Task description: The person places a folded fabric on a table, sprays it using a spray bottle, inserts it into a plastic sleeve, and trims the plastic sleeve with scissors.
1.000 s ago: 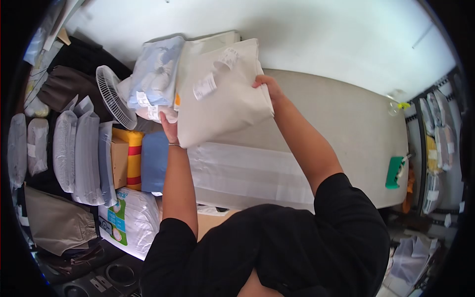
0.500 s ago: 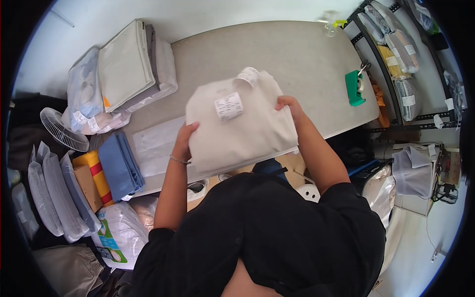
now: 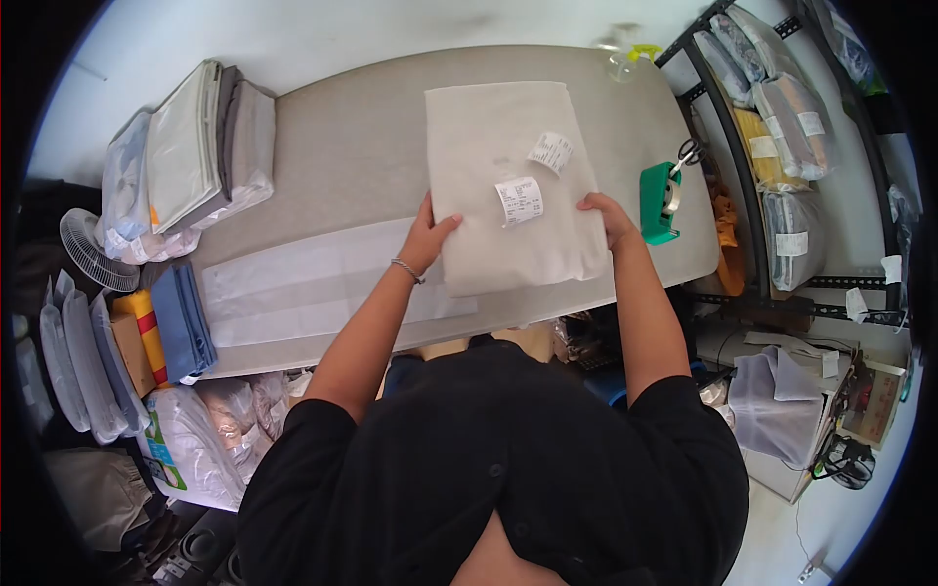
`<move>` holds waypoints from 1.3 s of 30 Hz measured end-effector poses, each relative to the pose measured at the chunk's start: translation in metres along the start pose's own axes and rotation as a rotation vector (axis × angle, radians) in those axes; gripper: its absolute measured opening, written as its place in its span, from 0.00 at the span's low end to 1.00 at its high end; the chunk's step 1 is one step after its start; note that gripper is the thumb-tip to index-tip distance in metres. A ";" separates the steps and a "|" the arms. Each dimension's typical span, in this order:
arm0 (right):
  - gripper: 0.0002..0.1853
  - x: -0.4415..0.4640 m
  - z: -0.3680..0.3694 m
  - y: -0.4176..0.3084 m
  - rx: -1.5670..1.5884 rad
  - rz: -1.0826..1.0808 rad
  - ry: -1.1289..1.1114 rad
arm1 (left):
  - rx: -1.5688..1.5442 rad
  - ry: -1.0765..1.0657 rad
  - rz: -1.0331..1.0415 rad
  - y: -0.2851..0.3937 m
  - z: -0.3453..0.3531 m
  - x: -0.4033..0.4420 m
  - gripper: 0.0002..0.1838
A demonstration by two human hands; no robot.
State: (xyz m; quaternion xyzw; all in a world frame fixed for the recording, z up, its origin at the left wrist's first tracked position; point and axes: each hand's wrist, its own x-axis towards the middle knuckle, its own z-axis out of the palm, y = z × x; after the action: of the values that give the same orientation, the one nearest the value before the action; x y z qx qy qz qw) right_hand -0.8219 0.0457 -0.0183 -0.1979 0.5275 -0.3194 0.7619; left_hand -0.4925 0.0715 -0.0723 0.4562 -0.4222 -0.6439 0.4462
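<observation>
A folded cream cloth [image 3: 508,259] lies flat over the tabletop, its long side pointing away from me. Two printed paper slips, a lower slip [image 3: 519,201] and an upper slip [image 3: 552,152], rest on its top face. My left hand [image 3: 430,237] grips the cloth's left edge, thumb on top and fingers beneath. At the right edge, my right hand [image 3: 611,219] holds it the same way. Under the cloth's left side runs a long translucent plastic sleeve [image 3: 303,283].
A green tape dispenser [image 3: 660,203] and scissors [image 3: 690,152] sit at the table's right end, a spray bottle [image 3: 621,64] behind them. Packed folded cloths [image 3: 186,146] are stacked on the left, above a blue folded cloth [image 3: 182,317]. Shelves [image 3: 752,176] with wrapped packages stand right.
The cream cloth has moved from being held up near my body to the tabletop, further right and forward. The upper slip, curled before, now lies flatter. Both hands keep their grip.
</observation>
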 end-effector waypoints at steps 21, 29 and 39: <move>0.27 0.152 -0.008 0.000 -1.349 -0.187 0.554 | 1.626 -0.467 -0.022 -0.062 0.089 0.014 0.37; 0.35 0.170 -0.074 -0.020 -0.980 -0.286 0.490 | 1.585 -0.494 -0.112 -0.060 0.085 0.023 0.36; 0.33 0.019 -0.180 0.051 -0.539 -0.353 0.462 | 1.334 -0.313 -0.182 -0.044 0.094 0.039 0.23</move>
State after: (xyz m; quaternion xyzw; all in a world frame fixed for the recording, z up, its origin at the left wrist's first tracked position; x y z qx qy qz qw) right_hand -0.9706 0.0752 -0.1295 -0.4011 0.7079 -0.3318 0.4773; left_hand -0.5990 0.0582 -0.1011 0.5684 -0.7475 -0.3397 -0.0521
